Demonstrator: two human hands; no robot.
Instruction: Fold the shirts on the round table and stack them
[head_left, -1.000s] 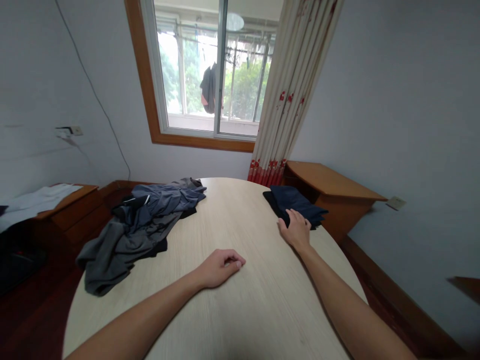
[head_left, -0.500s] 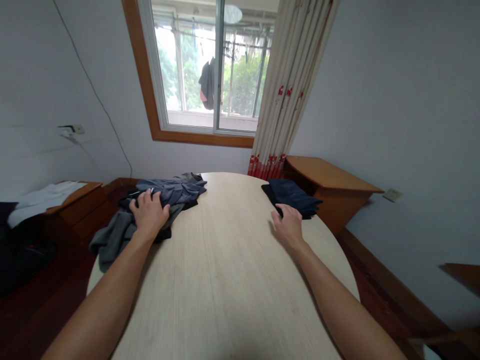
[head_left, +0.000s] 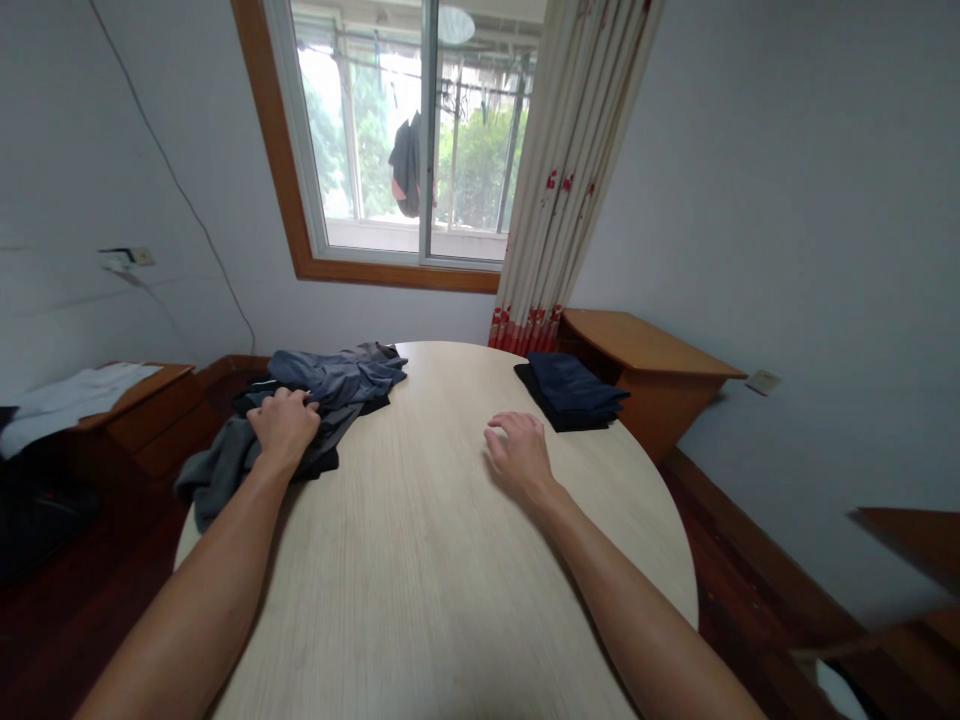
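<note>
1. Left hand (head_left: 285, 430) lies on the crumpled clothes pile (head_left: 334, 375), fingers curled; cannot tell whether cloth is gripped. Hand and forearm hide part of the pile.
2. Right hand (head_left: 521, 450), well apart from the left, holds nothing, fingers loosely bent, near the folded navy and black garments (head_left: 574, 388).
3. Both lots of clothing sit on the round table (head_left: 420, 560), at opposite sides.
4. Beyond: wooden desk (head_left: 652, 345), flower-patterned curtain (head_left: 559, 180), sliding window (head_left: 472, 170); at left, white cloth (head_left: 75, 400) on a wooden cabinet (head_left: 161, 420).
5. Markings: red mark on the black bag (head_left: 45, 515), too blurred to read.
</note>
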